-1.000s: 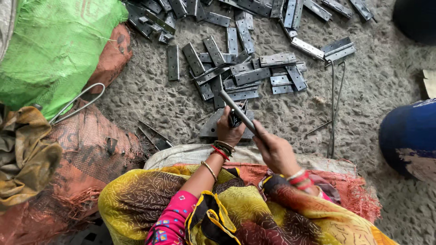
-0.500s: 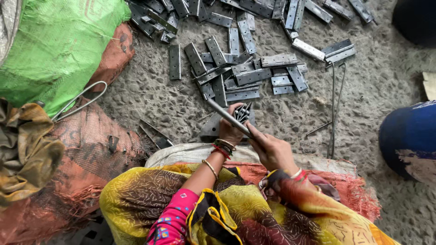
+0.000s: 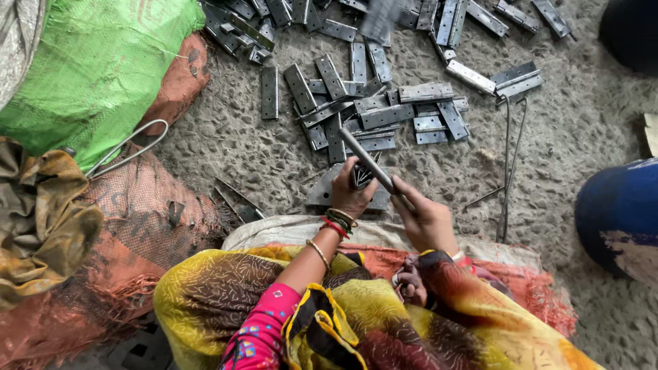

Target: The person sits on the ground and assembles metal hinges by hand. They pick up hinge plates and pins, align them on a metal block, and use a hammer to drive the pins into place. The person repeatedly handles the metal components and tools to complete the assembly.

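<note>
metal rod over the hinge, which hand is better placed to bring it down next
Right, probably. The right hand grips the metal rod, its raised end angled over the hinge piece, which the left hand holds on a flat metal block.

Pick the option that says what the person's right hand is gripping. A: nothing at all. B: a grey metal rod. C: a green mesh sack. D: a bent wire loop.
B: the right hand is closed around the lower end of a grey metal rod that slants up over the left hand.
</note>
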